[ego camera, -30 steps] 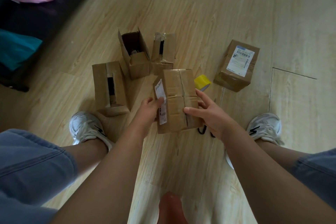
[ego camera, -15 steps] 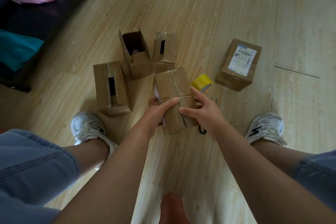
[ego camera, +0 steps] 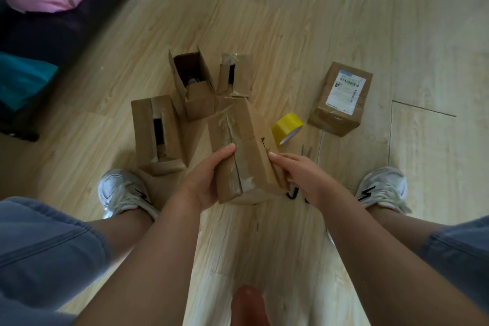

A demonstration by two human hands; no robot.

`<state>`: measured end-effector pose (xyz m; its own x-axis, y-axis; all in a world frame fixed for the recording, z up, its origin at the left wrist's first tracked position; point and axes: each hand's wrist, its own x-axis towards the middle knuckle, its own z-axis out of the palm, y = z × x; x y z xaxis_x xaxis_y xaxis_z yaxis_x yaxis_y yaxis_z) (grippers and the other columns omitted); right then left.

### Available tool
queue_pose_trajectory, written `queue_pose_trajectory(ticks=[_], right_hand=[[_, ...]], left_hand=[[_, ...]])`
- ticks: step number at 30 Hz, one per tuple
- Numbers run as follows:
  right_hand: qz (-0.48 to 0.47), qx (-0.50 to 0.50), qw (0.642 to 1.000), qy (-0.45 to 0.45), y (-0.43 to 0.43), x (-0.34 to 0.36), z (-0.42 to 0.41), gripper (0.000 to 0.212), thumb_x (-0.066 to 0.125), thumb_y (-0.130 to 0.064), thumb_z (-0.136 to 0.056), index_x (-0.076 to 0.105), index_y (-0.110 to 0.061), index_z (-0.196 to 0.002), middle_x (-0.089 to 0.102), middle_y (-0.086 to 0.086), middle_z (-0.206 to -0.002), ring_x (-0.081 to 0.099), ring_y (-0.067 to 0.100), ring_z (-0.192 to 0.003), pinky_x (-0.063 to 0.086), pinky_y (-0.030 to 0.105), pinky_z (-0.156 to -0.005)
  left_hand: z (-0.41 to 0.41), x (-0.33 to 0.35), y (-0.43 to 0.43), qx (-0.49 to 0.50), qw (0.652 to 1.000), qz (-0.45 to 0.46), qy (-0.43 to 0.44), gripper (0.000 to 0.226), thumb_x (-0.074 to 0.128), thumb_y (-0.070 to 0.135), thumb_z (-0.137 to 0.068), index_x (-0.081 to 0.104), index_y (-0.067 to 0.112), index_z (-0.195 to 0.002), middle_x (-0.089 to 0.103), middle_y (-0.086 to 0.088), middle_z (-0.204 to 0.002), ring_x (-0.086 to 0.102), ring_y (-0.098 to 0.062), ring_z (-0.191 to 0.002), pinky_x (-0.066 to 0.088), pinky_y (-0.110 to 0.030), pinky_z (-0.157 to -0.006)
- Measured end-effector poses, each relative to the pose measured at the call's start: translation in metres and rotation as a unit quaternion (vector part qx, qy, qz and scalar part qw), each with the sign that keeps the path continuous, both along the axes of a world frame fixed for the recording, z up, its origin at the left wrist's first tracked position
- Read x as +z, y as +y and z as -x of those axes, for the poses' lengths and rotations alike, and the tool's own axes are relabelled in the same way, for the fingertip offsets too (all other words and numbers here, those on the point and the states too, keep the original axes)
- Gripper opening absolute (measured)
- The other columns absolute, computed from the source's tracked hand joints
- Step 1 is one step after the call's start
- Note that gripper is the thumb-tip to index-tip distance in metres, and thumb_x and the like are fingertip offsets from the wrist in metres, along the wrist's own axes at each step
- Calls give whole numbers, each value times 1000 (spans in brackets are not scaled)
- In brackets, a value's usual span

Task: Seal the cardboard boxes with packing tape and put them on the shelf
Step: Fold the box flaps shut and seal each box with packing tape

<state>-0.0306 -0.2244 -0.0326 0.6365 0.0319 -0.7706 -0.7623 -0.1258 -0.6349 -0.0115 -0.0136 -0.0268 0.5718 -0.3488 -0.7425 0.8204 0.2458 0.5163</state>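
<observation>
View: head camera only, looking down at a wood floor, person crouched between two white shoes.
Held box: above the floor in front of the knees, tilted, seamed face up; old tape residue showed along the centre seam.
Left hand: clamped on the box's left edge, thumb over the top face.
Right hand: fingers laid fairly straight against the right side, steadying rather than gripping.
Hands: apart, one on each side of the box.
Handling (judged): light, stiff-walled, creased and worn; seam flaps likely to spring open.
Where to hold: opposite side walls, keeping the seam free for taping.
Tape roll: yellow, on the floor just right of the box, untouched.
Scissors: mostly hidden under the right hand.
Open boxes: three nearby, unsealed.
Labelled box: closed, farther right.
</observation>
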Motion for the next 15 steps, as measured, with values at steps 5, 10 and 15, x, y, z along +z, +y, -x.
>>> queue_pose_trajectory(ticks=[5,10,15], right_hand=[[18,-46,998,-43,-5,8,0,39,75,-34,-88,60,-23,-122,69,-5,-111,67,9,-96,50,22,-71],[56,-67,993,-80,-2,4,1,52,79,-26,-85,54,-21,-130,66,-6,-114,66,7,-94,51,21,-70],[107,-13,988,-107,10,-6,-4,61,78,-17,-86,50,-23,-139,59,-4,-124,61,7,-99,51,22,-76]], left_hand=[[-12,-14,8,1,990,-129,-64,68,83,32,-75,54,16,-135,68,-5,-120,64,-22,-109,51,-37,-89],[-19,-18,3,9,966,-225,-123,34,71,11,-89,59,18,-120,67,-8,-121,65,-22,-107,54,-41,-95],[-13,-18,-12,13,967,-248,-62,30,52,43,-101,62,18,-115,69,-2,-107,67,-18,-94,58,-36,-77]])
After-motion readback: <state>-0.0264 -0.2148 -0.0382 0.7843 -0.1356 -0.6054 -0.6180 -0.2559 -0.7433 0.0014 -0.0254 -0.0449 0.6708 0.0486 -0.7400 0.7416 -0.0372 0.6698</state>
